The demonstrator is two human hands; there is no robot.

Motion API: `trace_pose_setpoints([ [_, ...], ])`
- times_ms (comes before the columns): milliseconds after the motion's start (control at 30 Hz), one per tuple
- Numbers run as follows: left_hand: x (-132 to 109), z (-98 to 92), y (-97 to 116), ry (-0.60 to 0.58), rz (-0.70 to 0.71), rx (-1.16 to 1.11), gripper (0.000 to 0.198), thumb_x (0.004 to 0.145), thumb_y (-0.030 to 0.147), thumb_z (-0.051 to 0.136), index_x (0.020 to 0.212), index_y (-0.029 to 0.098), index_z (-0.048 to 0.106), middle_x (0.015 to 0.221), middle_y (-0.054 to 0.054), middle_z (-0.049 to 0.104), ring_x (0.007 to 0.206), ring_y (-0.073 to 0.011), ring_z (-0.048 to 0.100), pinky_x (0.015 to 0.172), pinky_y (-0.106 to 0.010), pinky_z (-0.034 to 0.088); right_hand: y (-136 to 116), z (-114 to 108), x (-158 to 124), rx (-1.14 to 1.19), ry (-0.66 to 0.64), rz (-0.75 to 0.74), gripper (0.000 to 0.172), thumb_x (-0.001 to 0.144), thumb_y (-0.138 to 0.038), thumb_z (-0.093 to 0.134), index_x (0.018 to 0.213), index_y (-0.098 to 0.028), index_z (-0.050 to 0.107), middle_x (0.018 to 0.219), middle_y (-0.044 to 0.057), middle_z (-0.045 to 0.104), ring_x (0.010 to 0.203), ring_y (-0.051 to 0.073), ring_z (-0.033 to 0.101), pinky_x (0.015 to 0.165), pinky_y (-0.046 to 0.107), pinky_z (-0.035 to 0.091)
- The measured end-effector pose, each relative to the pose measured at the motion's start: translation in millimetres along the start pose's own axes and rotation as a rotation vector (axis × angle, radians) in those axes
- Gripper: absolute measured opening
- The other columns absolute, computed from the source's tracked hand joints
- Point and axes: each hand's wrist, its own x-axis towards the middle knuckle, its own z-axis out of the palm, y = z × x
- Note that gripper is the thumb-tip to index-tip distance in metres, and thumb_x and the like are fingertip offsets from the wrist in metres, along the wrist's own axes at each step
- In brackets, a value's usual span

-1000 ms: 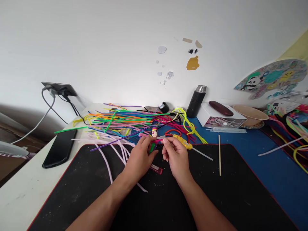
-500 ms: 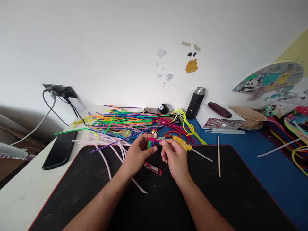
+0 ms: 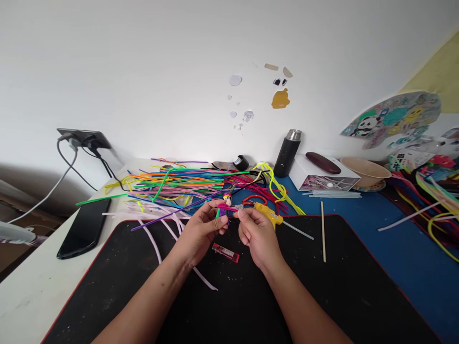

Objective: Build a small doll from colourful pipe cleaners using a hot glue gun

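Over the far part of the black mat, my left hand [image 3: 203, 228] is closed on a small pipe-cleaner doll [image 3: 223, 211] with a green and purple body and a pale head under a pink and yellow top. A pink pipe cleaner [image 3: 229, 208] crosses the doll, and my right hand [image 3: 256, 230] pinches its right end between thumb and finger. Just behind my right hand lies a yellow glue gun [image 3: 269, 213] with a clear glue stick in its back. Below the doll, a red lighter [image 3: 225, 252] rests on the mat [image 3: 229, 306].
Many coloured pipe cleaners [image 3: 182, 180] are heaped along the wall. Orange-handled pliers [image 3: 253, 198] lie behind my hands. A phone [image 3: 83, 231] is at left, a wooden stick [image 3: 323, 231] at right. A black flask [image 3: 288, 154], white box [image 3: 311, 177] and bowl [image 3: 366, 173] stand at the back.
Both hands and the doll have shifted slightly left in view as the camera turned a little right. The doll tilts a bit more, and the pink pipe cleaner still stretches between my hands.
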Motion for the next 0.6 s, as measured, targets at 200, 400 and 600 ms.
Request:
trace_pose_setpoints([
  [200, -0.6, -2.1, -0.5, -0.031, -0.061, -0.109, 0.050, 0.065, 0.017, 0.101, 0.110, 0.019, 0.079, 0.085, 0.001, 0.070, 0.066, -0.0083, 0.065, 0.060, -0.018, 0.051, -3.5, -1.1, 1.0, 0.131, -0.049, 0.094, 0.047, 0.072, -0.059, 0.093, 0.078, -0.017, 0.075, 0.045, -0.012, 0.033, 0.038, 0.006, 0.033, 0.039, 0.020, 0.019],
  [400, -1.8, -5.3, -1.6, -0.050, -0.104, -0.169, 0.047, 0.067, 0.016, 0.099, 0.110, 0.018, 0.080, 0.086, 0.000, 0.073, 0.068, -0.0092, 0.069, 0.064, -0.017, 0.057, -4.2, -0.8, 1.6, 0.122, -0.038, 0.094, 0.047, 0.072, -0.059, 0.093, 0.078, -0.016, 0.073, 0.045, -0.012, 0.034, 0.039, 0.006, 0.033, 0.039, 0.020, 0.019],
  [600, -2.0, -5.3, -2.1, -0.076, -0.121, -0.196, 0.047, 0.071, 0.014, 0.097, 0.116, 0.019, 0.080, 0.088, -0.001, 0.075, 0.069, -0.0093, 0.070, 0.065, -0.016, 0.059, -2.6, 0.7, -0.2, 0.116, -0.023, 0.094, 0.047, 0.071, -0.058, 0.093, 0.075, -0.019, 0.068, 0.046, -0.012, 0.036, 0.039, 0.006, 0.033, 0.038, 0.020, 0.019],
])
